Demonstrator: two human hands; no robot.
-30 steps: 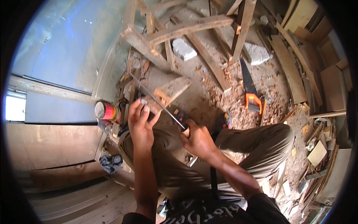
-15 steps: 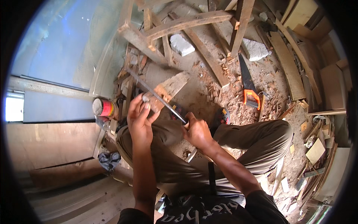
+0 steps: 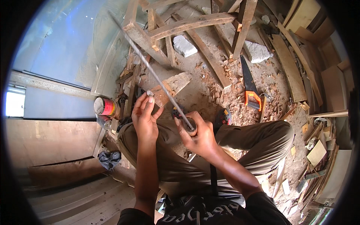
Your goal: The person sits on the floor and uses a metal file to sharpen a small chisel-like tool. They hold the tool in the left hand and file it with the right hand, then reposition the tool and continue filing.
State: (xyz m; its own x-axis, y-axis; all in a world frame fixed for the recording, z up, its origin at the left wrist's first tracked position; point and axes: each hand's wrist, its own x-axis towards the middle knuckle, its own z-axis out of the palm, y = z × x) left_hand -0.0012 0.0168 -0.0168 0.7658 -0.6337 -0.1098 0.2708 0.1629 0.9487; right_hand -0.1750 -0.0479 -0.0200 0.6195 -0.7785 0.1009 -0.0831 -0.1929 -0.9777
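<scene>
My right hand (image 3: 200, 137) is wrapped round the thick round handle of a long, thin metal rod (image 3: 144, 62). The rod slants up and to the left, its far end above the wooden frame's corner; its exact tool kind is unclear. My left hand (image 3: 146, 118) has thumb and fingertips pinched on a small grey lump (image 3: 150, 93), too small to name surely. A gap shows between lump and rod. Beyond the fingers, a rough tapered wood block (image 3: 176, 83) stands low over the floor, partly crossed by the rod.
An orange-handled handsaw (image 3: 252, 86) rests among wood chips at the right. A wooden frame (image 3: 191, 25) stands ahead, with pale stone blocks (image 3: 184, 45) by it. A can with a red label (image 3: 107, 107) is at the left. Boards (image 3: 288, 67) and offcuts line the right side.
The rod has lifted off the lump, its far end swinging up toward the upper left. My right hand has tilted, showing the handle's end. My left hand keeps its pinch, nearly in place.
</scene>
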